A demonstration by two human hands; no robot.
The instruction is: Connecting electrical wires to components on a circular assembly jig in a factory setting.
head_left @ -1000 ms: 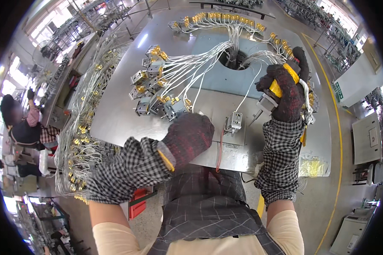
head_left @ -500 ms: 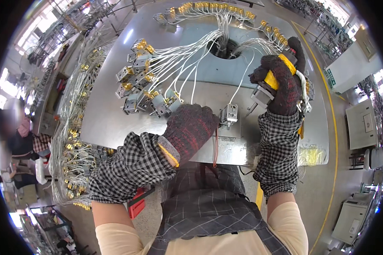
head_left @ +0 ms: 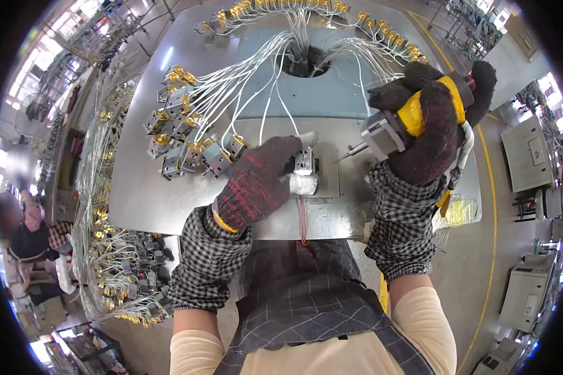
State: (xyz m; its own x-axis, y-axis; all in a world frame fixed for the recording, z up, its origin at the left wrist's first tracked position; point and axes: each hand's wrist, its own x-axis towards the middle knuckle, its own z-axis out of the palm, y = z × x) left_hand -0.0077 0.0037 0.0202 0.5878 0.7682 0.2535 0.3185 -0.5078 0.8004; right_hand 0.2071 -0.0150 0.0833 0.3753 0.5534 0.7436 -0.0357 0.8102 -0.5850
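Between the pale-tipped thumb and forefinger of my gloved left hand (head_left: pixel 259 178), a small box-shaped metal fitting (head_left: pixel 304 161) is pinched over the near part of the bench. My right hand (head_left: pixel 436 119), also gloved, is wrapped round a yellow-and-black power tool (head_left: pixel 411 116). A grey square block forms the tool's front, and a thin bit (head_left: pixel 355 150) sticks out of it to the left, toward the fitting but apart from it. Left of my left hand lie several similar metal fittings (head_left: pixel 180 119) with brass-coloured pieces and white wires.
White wires (head_left: pixel 244 62) run out of a round hole (head_left: pixel 306 64) in the metal bench top (head_left: pixel 144 200). More brass-coloured pieces (head_left: pixel 281 9) line its far edge. Bundles of wired fittings (head_left: pixel 122 250) hang at the left. Another person (head_left: pixel 34 228) sits beyond them.
My left hand has taken hold of the fitting, which stood beside it on the bench. The tool in my right hand has swung from pointing down-left to nearly level, its bit facing the fitting.
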